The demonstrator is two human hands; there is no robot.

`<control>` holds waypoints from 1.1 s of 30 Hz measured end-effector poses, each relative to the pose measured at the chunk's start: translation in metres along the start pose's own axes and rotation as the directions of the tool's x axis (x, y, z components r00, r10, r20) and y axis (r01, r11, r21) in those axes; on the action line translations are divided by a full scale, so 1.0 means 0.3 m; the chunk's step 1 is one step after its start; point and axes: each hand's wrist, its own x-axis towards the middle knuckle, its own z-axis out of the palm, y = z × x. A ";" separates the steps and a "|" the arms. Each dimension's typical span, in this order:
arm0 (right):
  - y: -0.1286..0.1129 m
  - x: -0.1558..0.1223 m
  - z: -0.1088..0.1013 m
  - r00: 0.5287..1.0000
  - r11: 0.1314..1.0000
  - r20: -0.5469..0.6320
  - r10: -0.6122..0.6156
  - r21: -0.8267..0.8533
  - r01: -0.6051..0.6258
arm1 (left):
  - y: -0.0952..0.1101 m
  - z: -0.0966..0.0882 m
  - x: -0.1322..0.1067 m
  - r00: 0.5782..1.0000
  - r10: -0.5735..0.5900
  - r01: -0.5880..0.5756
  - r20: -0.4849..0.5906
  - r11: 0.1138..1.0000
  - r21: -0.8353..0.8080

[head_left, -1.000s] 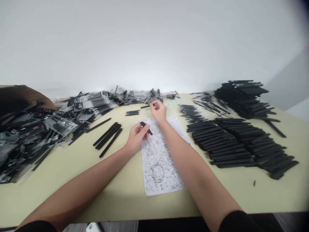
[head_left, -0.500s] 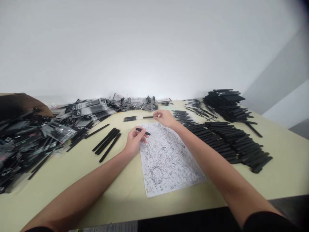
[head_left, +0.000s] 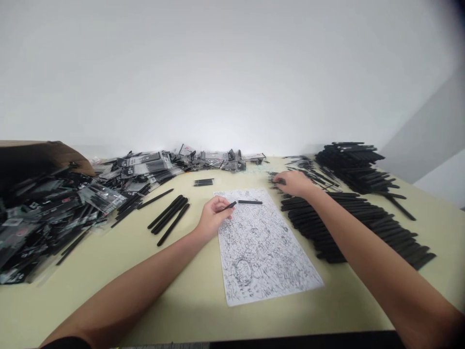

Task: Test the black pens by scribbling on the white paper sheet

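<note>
My left hand is closed at the upper left edge of a scribbled sheet of paper, pinching a short black pen part. Just right of those fingertips another black pen part lies loose on the sheet. Past the sheet's upper right corner, my right hand is at a row of thin black pen refills. Its fingers are drawn together around something dark, too small to make out.
Plastic packets with pens are heaped on the left beside a cardboard box. Several black pens and a few refills lie left of the paper. Rows of black pens and a stacked pile are on the right.
My right hand has moved right to the refills, leaving a black pen part on the paper. The pen part in my left hand has turned, and the view has shifted slightly left.
</note>
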 end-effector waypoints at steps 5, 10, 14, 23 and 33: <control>0.112 0.001 0.065 0.977 0.962 0.096 0.192 -0.216 -0.167 | -0.009 0.000 0.000 0.999 0.023 -0.023 0.025 1.000 0.002; 0.129 -0.011 0.093 0.981 0.957 0.078 0.180 -0.244 -0.157 | -0.012 -0.001 -0.001 0.999 0.037 -0.037 0.005 0.999 0.008; 0.126 -0.013 0.080 0.989 0.948 0.053 0.139 -0.297 -0.118 | -0.007 0.001 -0.002 1.000 0.031 -0.031 0.004 0.999 0.008; 0.111 -0.042 0.071 0.998 0.912 -0.007 0.055 -0.407 -0.053 | -0.003 0.002 0.001 0.999 0.053 -0.053 -0.005 0.999 -0.008; 0.105 -0.046 0.090 0.997 0.904 -0.071 0.017 -0.426 -0.046 | -0.008 0.003 0.000 0.999 0.032 -0.032 0.006 0.999 -0.012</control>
